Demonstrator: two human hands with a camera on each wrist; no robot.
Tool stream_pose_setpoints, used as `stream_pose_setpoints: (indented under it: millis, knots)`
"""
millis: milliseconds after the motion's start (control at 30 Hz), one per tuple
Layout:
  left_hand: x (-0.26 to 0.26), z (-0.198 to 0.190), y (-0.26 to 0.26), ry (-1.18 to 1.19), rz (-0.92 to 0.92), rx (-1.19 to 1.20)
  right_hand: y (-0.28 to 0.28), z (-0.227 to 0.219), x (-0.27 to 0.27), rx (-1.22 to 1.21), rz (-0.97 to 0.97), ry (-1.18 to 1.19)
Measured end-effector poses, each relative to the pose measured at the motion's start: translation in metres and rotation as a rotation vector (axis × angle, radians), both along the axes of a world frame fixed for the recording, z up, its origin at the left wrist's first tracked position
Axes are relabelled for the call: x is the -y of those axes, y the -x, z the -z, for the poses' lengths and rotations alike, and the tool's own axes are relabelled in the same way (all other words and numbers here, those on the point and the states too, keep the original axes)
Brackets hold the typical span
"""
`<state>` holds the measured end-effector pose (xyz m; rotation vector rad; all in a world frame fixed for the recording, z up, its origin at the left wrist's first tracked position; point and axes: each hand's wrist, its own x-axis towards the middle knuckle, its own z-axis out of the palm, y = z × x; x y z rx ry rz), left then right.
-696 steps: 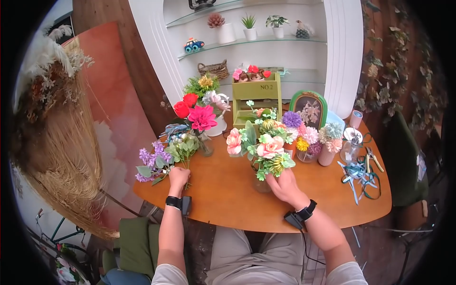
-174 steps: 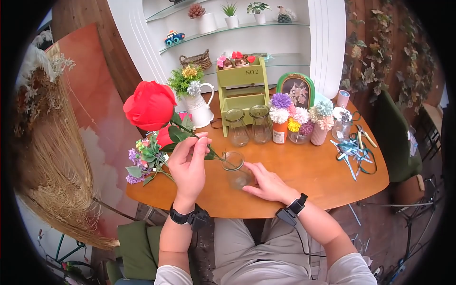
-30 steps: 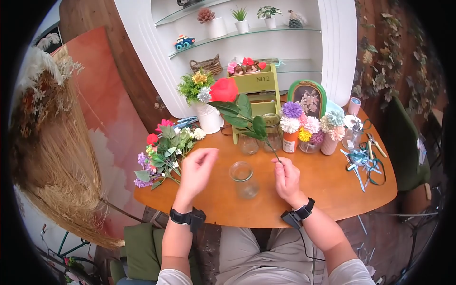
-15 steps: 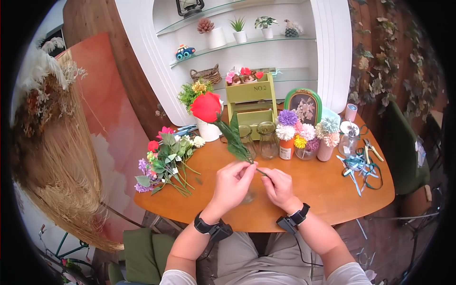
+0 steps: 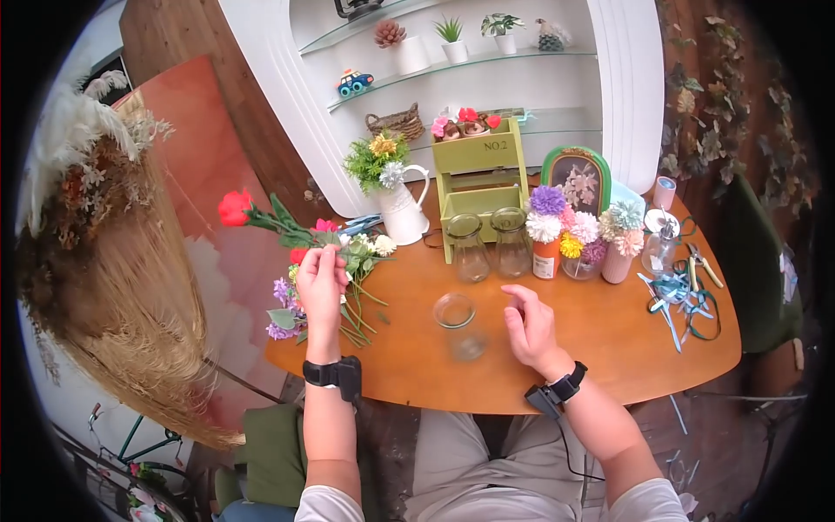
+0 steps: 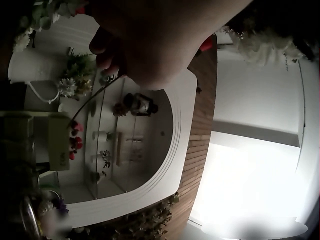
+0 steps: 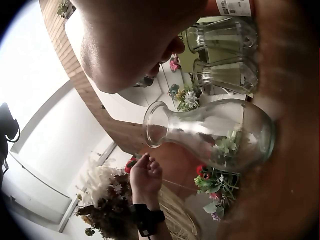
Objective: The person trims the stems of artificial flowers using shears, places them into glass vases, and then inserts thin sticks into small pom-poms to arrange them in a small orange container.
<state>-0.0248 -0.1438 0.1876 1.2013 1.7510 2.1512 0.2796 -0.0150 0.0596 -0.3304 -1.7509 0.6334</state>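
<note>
My left hand (image 5: 321, 283) pinches the stem of a red rose (image 5: 235, 209), held above the flower bunch on the table's left. The bloom points left; in the left wrist view the thin stem (image 6: 90, 98) runs out past the fingers. My right hand (image 5: 532, 331) holds nothing, its fingers loosely bent, just right of a glass vase (image 5: 455, 317). That vase stands upright with a wide rim and no flowers in it; the right wrist view shows it large (image 7: 220, 132). Beneath the left hand lie loose stems with purple flowers (image 5: 283, 322) and a white flower (image 5: 384, 245).
Behind stand two more glass vases (image 5: 470, 252), a white pitcher (image 5: 402, 213) with greenery and a green wooden stand (image 5: 477, 157). Pompom flowers (image 5: 548, 200) in pots and a green frame (image 5: 550, 165) are at the back right. Blue ribbons (image 5: 670, 300) and pliers (image 5: 706, 268) lie right.
Half a second ago both hands were together on the rose stem; the right has let go and the left has carried the rose leftward. The bouquet at mid-table 23 seconds ago is gone from there.
</note>
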Motion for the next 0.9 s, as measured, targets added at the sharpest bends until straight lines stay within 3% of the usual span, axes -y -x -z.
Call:
stream_pose_setpoints:
  millis: [133,233,333,533,700,733,833,900]
  knots:
    - [-0.004,0.058,0.083,0.199,-0.103,0.099,0.001,-0.002,0.002,0.023,-0.004,-0.012]
    - [-0.007,0.114,0.128,0.565,-0.207,0.107,0.0,-0.004,0.002,0.067,0.007,-0.012]
    - [-0.007,0.15,0.154,0.695,-0.368,-0.079,0.0,-0.002,0.0,0.081,0.023,0.005]
    - [-0.006,0.166,0.163,0.689,-0.5,-0.269,0.001,-0.004,0.002,0.11,0.03,0.01]
    - [-0.012,0.132,0.1,0.662,-0.518,-0.416,0.004,0.0,0.0,0.106,0.098,0.062]
    - [-0.015,0.137,0.091,0.583,-0.398,-0.355,0.005,0.0,-0.001,0.11,0.119,0.081]
    - [-0.024,0.136,0.039,0.631,0.013,-0.123,0.007,0.003,-0.003,0.189,0.15,0.206]
    - [-0.022,0.121,-0.002,0.67,0.355,-0.111,0.009,0.006,-0.007,0.249,0.153,0.249]
